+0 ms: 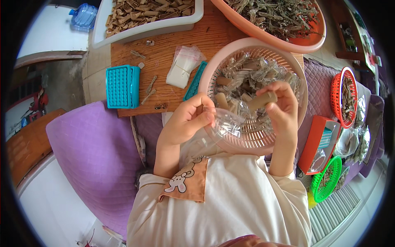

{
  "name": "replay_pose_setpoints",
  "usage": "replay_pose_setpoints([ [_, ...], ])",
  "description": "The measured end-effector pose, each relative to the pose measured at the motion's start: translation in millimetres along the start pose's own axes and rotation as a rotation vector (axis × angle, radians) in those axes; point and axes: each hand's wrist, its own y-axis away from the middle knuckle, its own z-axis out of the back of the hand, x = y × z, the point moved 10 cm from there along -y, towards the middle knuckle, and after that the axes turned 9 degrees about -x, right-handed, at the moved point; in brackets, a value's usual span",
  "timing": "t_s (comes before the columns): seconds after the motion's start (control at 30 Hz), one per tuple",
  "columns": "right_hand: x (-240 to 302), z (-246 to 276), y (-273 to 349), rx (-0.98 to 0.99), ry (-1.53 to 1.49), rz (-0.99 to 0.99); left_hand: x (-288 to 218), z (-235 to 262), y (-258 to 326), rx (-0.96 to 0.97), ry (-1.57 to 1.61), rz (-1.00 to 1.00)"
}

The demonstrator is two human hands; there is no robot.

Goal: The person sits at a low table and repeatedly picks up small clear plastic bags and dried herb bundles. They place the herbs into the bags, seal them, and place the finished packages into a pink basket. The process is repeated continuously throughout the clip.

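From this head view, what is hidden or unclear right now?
- Left hand: its fingertips are buried behind the crinkled clear bag, so the grip is unclear.
- Brown stick in the right hand: far end covered by fingers.
- Pink basket: near rim hidden by hands.
- Orange tub: cut off by the top edge.

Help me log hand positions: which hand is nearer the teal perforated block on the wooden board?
Left. The left hand, pinching a clear plastic bag, is just right of the teal perforated block. The right hand holds a tan stick farther right, over the pink basket.
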Motion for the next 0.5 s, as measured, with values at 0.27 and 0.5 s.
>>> replay_pose_setpoints([
  [0.27,1,-10,-5,-0.010,-0.554,-0.078,-6,-15,6,0.097,0.005,-0.012],
  [0.5,-1,-28,-8,-0.078,-0.696,-0.065,-9,-27,-2,-0.061,-0.043,-0.061],
])
